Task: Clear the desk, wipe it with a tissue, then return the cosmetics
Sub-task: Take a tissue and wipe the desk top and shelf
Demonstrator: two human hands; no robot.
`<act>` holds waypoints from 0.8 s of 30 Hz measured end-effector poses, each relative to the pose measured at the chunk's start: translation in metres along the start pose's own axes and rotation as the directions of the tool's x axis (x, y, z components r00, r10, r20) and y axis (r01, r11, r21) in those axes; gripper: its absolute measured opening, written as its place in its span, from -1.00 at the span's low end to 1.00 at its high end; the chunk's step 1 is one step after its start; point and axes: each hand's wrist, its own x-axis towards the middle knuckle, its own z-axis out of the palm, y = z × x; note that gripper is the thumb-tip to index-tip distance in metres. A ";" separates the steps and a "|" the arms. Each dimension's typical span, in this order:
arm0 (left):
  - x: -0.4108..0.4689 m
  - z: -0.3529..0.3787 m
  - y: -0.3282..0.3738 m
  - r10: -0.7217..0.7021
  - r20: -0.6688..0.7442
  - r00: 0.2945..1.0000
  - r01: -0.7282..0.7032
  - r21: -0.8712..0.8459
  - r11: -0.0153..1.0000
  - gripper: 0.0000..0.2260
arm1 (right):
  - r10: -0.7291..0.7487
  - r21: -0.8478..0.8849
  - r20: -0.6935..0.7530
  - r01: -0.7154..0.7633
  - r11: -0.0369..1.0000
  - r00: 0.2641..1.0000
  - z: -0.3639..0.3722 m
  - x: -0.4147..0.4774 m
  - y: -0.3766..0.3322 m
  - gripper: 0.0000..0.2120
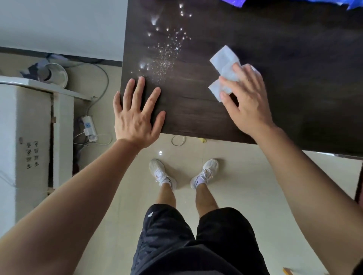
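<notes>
A dark wooden desk (284, 64) fills the upper right of the head view. A white tissue (224, 64) lies crumpled on it, and my right hand (247, 100) presses it flat against the wood with straight fingers. My left hand (137, 115) rests palm down with spread fingers on the desk's near left corner. Shiny droplets and fine specks (167, 49) are scattered over the desk's left part, just beyond my left fingertips. No cosmetics are in view.
A blue object (294, 2) lies at the desk's far edge. Left of the desk stand a white cabinet (29, 127), a round pale container (57, 75) and a power strip (88, 125) with cables on the tiled floor. My feet stand below the desk's front edge.
</notes>
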 end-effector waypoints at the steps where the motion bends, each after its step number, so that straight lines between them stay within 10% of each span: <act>1: 0.000 -0.001 0.000 -0.002 0.001 1.000 0.002 0.006 1.000 -0.49 | 0.034 -0.005 -0.015 -0.034 0.999 0.999 -0.002 0.004 0.012 -0.62; 7: 0.002 0.000 -0.003 0.011 0.028 1.000 -0.012 0.025 1.000 -0.47 | 0.215 -0.031 -0.024 -0.216 0.976 0.976 0.000 0.045 0.005 -0.57; 16: 0.005 -0.011 0.003 -0.047 0.144 0.988 0.047 0.010 0.999 -0.45 | -0.081 0.107 0.107 0.070 0.992 0.991 0.015 0.017 -0.061 -0.64; 24: 0.028 -0.015 -0.029 -0.170 0.082 0.982 0.175 -0.059 0.983 -0.34 | -0.049 0.103 0.061 0.042 0.994 0.997 0.013 0.011 -0.039 -0.64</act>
